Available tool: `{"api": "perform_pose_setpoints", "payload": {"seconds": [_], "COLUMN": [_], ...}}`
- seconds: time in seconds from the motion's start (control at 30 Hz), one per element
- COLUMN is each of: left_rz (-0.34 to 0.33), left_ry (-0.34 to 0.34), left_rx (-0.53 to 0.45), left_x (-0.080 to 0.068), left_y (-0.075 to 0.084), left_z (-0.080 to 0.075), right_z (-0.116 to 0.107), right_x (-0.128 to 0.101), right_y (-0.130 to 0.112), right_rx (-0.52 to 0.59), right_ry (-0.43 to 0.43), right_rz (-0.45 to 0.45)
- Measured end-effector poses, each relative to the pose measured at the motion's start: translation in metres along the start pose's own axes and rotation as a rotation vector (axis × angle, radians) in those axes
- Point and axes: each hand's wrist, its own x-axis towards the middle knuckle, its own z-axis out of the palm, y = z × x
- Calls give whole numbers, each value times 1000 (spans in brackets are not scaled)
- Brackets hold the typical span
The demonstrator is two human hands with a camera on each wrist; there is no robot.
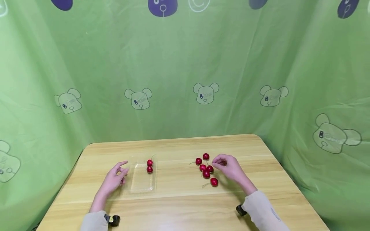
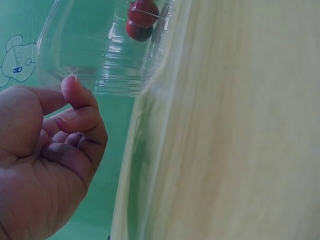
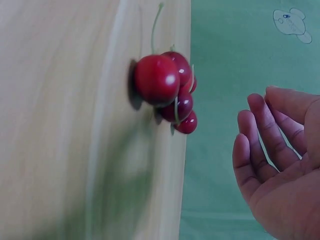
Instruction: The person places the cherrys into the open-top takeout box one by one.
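The table [image 1: 185, 205] is pale wood with a smooth, faintly satin grain. On it sits a clear, thin plastic tray [image 1: 141, 183] that catches glints, and the cherries [image 1: 206, 170] are glossy deep red. The green backdrop [image 1: 185, 64] is soft, matt, creased cloth.

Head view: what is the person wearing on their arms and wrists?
Both arms wear light beige long sleeves, the left sleeve and the right sleeve ending at the wrist. A small black device sits at the left cuff, another black device at the right. The left hand and right hand are bare, without gloves.
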Motion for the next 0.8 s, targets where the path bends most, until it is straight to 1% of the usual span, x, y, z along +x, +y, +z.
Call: {"api": "perform_pose_setpoints", "payload": {"seconds": [0.27, 0.43, 0.53, 0.67, 0.8], "left_rz": [2, 5, 6, 2, 4], "left_ry": [-7, -3, 0, 0, -2], "left_rx": [-4, -3, 2, -5, -13], "left_x": [-1, -1, -1, 0, 1], "left_y": [-2, -2, -1, -1, -2], "left_z": [0, -1, -1, -1, -1], "right_z": [-7, -7, -5, -1, 3], "right_x": [-7, -9, -10, -12, -12], "right_y": [17, 23, 27, 31, 32], "right_rx": [-44, -49, -42, -2, 23], "right_ry": [-13, -24, -43, -72, -86], "right_rz": [30, 62, 103, 167, 174]}}
